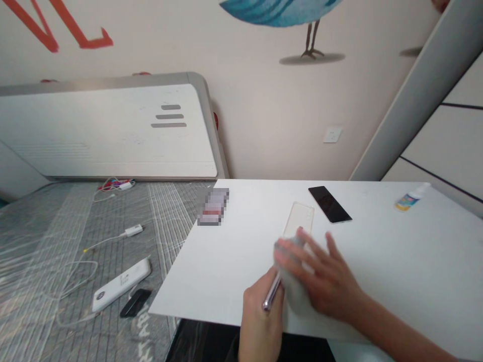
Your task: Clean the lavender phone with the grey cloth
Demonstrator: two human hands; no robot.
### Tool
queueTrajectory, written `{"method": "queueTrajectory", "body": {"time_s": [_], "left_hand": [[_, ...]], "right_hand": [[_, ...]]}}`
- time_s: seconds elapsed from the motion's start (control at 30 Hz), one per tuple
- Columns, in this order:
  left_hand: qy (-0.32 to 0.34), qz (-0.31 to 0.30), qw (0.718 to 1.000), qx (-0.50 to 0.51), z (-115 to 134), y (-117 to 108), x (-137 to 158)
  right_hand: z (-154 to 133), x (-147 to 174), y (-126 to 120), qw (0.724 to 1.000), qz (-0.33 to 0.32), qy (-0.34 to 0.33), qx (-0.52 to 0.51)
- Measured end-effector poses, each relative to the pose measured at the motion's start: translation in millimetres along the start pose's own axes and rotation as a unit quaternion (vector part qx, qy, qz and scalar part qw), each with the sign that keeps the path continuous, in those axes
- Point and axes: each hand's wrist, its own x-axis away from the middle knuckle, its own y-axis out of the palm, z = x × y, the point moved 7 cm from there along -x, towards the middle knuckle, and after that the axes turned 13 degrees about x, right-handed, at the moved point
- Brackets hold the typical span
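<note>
My left hand [260, 314] is closed round the shiny metallic handle [272, 292] of a tool, near the front edge of the white table. The tool's greyish far end lies mostly beneath my right hand [320, 276], so its kind is hidden. My right hand is spread palm down over that end, fingers stretched and slightly blurred; whether they press on it I cannot tell. Just beyond the fingertips, a clear phone case [300, 216] lies flat on the table. To its right rests a dark smartphone [330, 204], screen up.
A small bottle [411, 197] with a colourful label lies on the white table [407, 261] at right. A pixelated item [214, 206] sits at its left edge. On the grey bedding are a white power bank [121, 284], a black object [136, 302] and a charger cable [133, 231].
</note>
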Motion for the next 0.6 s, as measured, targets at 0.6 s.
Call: {"method": "queueTrajectory", "body": {"time_s": [0.6], "left_hand": [[0.039, 0.162, 0.983, 0.072, 39, -40, -1]], "right_hand": [[14, 7, 24, 0.843, -0.044, 0.253, -0.472]]}}
